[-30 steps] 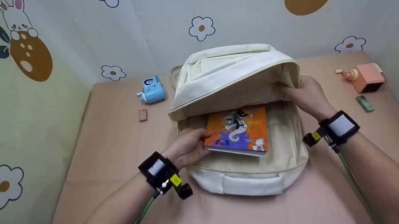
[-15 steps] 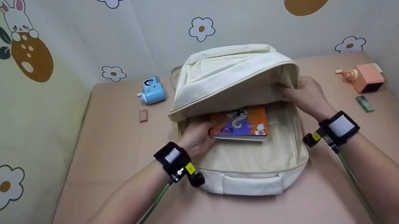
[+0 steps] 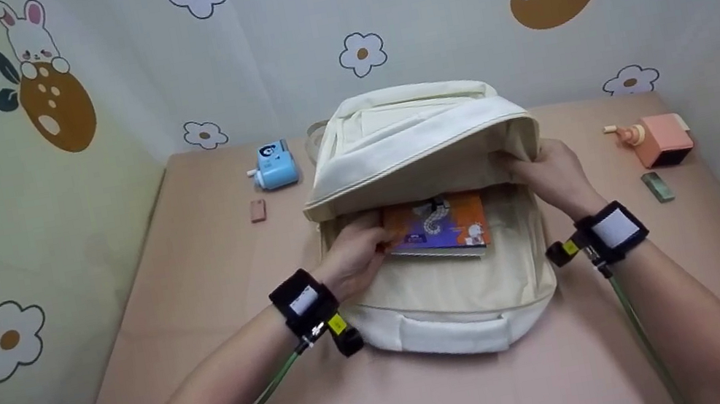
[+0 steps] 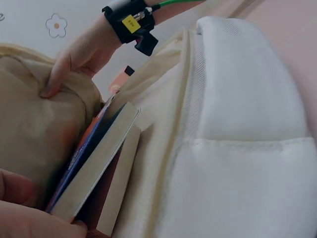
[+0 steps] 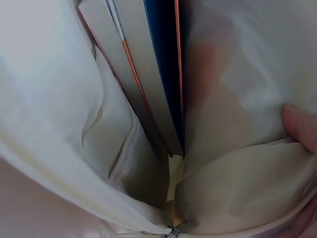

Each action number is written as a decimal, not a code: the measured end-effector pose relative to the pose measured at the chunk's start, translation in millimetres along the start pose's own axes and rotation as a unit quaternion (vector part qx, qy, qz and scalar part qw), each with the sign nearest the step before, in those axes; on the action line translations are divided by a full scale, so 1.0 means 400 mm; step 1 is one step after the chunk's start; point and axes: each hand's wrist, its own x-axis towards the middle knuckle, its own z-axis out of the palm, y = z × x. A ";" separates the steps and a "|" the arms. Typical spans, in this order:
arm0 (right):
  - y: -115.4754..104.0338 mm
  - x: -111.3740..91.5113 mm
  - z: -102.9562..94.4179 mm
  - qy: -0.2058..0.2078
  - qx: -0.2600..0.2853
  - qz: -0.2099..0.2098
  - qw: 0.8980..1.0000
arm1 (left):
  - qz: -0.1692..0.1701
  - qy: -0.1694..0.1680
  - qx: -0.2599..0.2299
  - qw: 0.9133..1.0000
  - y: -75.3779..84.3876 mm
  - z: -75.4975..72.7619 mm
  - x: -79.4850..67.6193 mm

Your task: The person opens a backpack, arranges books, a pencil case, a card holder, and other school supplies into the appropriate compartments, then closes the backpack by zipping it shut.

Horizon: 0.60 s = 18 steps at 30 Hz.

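A cream backpack (image 3: 409, 145) lies unzipped on the table, its front panel lifted. Inside is a book with an orange and purple cover (image 3: 449, 225), partly under the panel. My left hand (image 3: 356, 256) pinches this book at its left edge; the fingertips are partly hidden. With thumb inside and fingers outside, my right hand (image 3: 554, 176) grips the panel's edge and holds it up. In the left wrist view another book (image 4: 123, 173) stands beside the orange one, pages showing. Page edges of books (image 5: 148, 74) also appear between the fabric walls in the right wrist view.
A blue crank pencil sharpener (image 3: 276, 166) and a pink eraser (image 3: 258, 210) lie left of the backpack. To the right are a coral crank sharpener (image 3: 664, 139) and a green eraser (image 3: 658, 187). A printed curtain (image 3: 272, 40) hangs behind the table (image 3: 207, 258).
The orange book has slid deeper under the panel and slightly right. My left hand went in with it, then drew back a little. The right hand has stayed on the panel.
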 end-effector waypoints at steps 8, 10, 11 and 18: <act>0.002 -0.001 0.002 -0.013 0.008 -0.006 1.000 | -0.021 -0.047 0.047 0.998 0.029 -0.040 -0.086; 0.001 -0.002 0.000 -0.019 0.010 -0.005 1.000 | -0.038 -0.055 0.036 0.997 0.044 -0.059 -0.108; 0.001 -0.002 -0.002 -0.023 0.011 -0.004 1.000 | -0.049 -0.051 0.032 0.997 0.051 -0.070 -0.119; -0.001 -0.007 -0.013 -0.051 0.018 -0.013 0.998 | -0.068 0.020 0.071 0.995 0.074 -0.148 -0.158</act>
